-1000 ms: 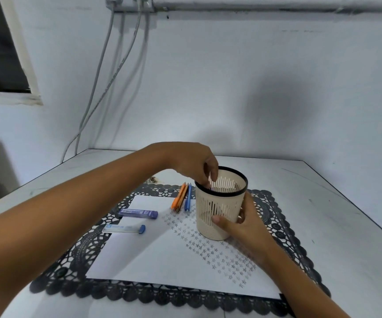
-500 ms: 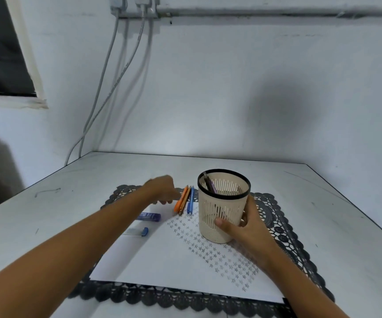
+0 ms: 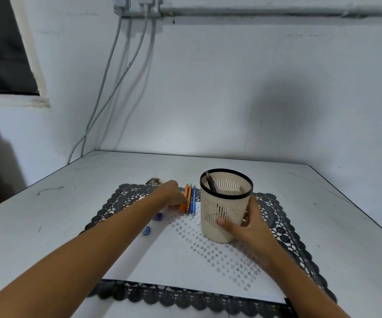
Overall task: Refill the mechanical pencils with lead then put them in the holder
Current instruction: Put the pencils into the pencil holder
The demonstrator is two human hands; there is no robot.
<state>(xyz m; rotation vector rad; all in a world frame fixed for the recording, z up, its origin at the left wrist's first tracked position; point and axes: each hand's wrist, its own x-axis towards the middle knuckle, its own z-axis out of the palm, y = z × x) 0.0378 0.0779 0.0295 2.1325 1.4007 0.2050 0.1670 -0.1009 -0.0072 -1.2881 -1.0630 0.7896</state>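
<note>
The right hand [image 3: 249,223] is wrapped around the lower side of the cream slotted holder [image 3: 225,207], with the thumb on the front wall and the fingers behind it. The holder stands upright on the white sheet [image 3: 185,255], and this sheet lies on a black lace mat [image 3: 284,228] on the grey table [image 3: 336,216]. Inside the holder one dark purple pencil [image 3: 213,183] leans against the left part of the rim. The left hand [image 3: 171,195] reaches forward to three pencils that lie side by side just left of the holder: an orange pencil [image 3: 185,198], a darker orange pencil [image 3: 189,199] and a blue pencil [image 3: 193,199]. Its fingertips touch the orange one, but whether they already grip it cannot be told. Two lead cases, a purple one [image 3: 158,216] and a clear one with blue cap [image 3: 146,230], are partly hidden by the left forearm.
</note>
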